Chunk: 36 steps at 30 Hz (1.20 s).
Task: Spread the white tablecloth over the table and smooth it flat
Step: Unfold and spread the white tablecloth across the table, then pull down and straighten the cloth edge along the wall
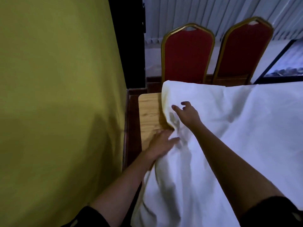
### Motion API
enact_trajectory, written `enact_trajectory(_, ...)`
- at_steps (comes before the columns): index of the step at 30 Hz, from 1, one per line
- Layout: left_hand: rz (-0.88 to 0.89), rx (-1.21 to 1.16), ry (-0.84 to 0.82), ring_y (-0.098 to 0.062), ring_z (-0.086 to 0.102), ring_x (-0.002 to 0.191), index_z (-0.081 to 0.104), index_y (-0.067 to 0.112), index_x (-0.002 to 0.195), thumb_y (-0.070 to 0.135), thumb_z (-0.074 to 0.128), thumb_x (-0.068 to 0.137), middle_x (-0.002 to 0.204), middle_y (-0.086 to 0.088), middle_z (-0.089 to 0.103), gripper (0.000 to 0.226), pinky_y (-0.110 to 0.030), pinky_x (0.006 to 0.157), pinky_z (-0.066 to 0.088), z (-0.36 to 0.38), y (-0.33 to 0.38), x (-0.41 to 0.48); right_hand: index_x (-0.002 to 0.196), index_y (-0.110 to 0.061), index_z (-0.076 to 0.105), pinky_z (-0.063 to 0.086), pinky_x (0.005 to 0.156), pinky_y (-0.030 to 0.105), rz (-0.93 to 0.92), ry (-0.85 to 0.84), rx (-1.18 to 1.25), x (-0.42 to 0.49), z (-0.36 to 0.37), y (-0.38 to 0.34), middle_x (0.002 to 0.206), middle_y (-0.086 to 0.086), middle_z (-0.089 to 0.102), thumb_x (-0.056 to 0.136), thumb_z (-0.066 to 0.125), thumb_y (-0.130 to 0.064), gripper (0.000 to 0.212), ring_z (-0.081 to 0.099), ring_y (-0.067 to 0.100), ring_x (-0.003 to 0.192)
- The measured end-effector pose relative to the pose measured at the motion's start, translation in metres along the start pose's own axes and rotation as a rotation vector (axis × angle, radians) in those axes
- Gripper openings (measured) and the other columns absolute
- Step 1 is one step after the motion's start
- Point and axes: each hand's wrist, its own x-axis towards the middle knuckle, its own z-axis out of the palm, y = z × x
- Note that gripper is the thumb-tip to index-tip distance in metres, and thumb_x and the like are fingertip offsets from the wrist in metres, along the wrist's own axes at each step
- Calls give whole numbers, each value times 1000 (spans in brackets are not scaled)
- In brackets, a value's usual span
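Note:
A white tablecloth (237,128) lies rumpled over most of a light wooden table (147,110), whose left strip is bare. The cloth's left edge is bunched and folded back. My left hand (161,141) rests at that edge, fingers spread, partly on wood and partly on the cloth. My right hand (185,113) hovers over or touches the raised fold further back, fingers apart and holding nothing. Whether it presses the cloth cannot be told.
A yellow-green wall (57,95) stands close on the left, with a dark wooden ledge (132,128) between it and the table. Two red chairs with gold frames (186,54) (242,51) stand behind the table. A dark-framed panel (285,63) is at the far right.

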Motion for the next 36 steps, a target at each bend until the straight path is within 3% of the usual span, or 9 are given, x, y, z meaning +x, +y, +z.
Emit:
enact_trajectory(4, 25, -355, -267, -17, 53, 111, 67, 22, 111, 43, 45, 93, 120, -3, 64, 35, -36, 101, 37, -13, -3, 7, 118, -13, 53, 47, 87, 37, 153, -24, -185, 29, 11, 4, 109, 11, 60, 78, 67, -43, 51, 56, 31, 107)
enact_trajectory(7, -49, -545, 130, -18, 66, 95, 70, 17, 103, 33, 43, 98, 100, -4, 71, 31, -33, 90, 49, -30, -18, 28, 70, -9, 59, 38, 47, 20, 234, 92, 263, 28, 2, 24, 66, 9, 50, 79, 64, -14, 12, 48, 25, 63)
enact_trajectory(10, -151, -441, 323, -20, 66, 91, 50, 16, 126, 12, 44, 97, 102, -2, 65, 30, -41, 86, 55, -32, -26, 66, 75, -10, 67, 50, 72, 30, 338, 67, 759, 26, -7, 53, 82, 13, 60, 84, 63, -20, 14, 57, 25, 78)
enact_trajectory(12, -181, -534, 170, -23, 65, 91, 40, 16, 133, 10, 46, 96, 109, -6, 63, 38, -37, 81, 56, -26, -18, 86, 87, -16, 71, 54, 85, 39, 353, -2, 1058, 22, -12, 67, 94, 9, 69, 84, 66, -27, 13, 67, 25, 87)
enact_trajectory(16, -106, -522, -152, -25, 55, 119, 42, 14, 132, 36, 53, 93, 131, -6, 57, 46, -33, 96, 45, 7, 15, 103, 90, -2, 73, 60, 60, 39, 345, -126, 1532, 6, -25, 86, 83, 14, 74, 33, 98, -18, 65, 73, 26, 73)
enact_trajectory(19, -372, -883, -277, -24, 59, 112, 38, 13, 136, 48, 56, 88, 131, -7, 56, 62, -35, 89, 50, 22, 48, 107, 83, 1, 74, 58, 53, 41, 304, -138, 1603, 1, -32, 89, 81, 17, 74, 17, 99, -13, 72, 73, 29, 70)
enact_trajectory(25, -400, -990, -106, -25, 63, 97, 63, 4, 110, 16, 65, 87, 108, -17, 67, 26, -40, 90, 52, 15, 58, 126, 114, -5, 58, 60, 60, 42, 468, 92, 1475, 3, -31, 84, 85, 13, 74, 98, 46, -21, 25, 73, 25, 73)
enact_trajectory(28, -466, -855, 215, -22, 63, 86, 64, 17, 84, 18, 67, 84, 101, -11, 69, 4, -34, 82, 52, -18, 51, 137, 118, -8, 59, 58, 81, 40, 401, 55, 1324, 1, -25, 73, 103, 13, 71, 98, 48, -19, 26, 70, 25, 89)
enact_trajectory(36, -325, -170, 1107, -29, 57, 110, 63, 8, 113, 18, 43, 90, 117, -13, 66, 32, -29, 89, 37, -234, 20, 156, 121, -20, 61, 41, 93, 26, 70, 164, 203, -10, 3, 34, 121, -3, 64, 93, 53, -22, 29, 58, 17, 114)
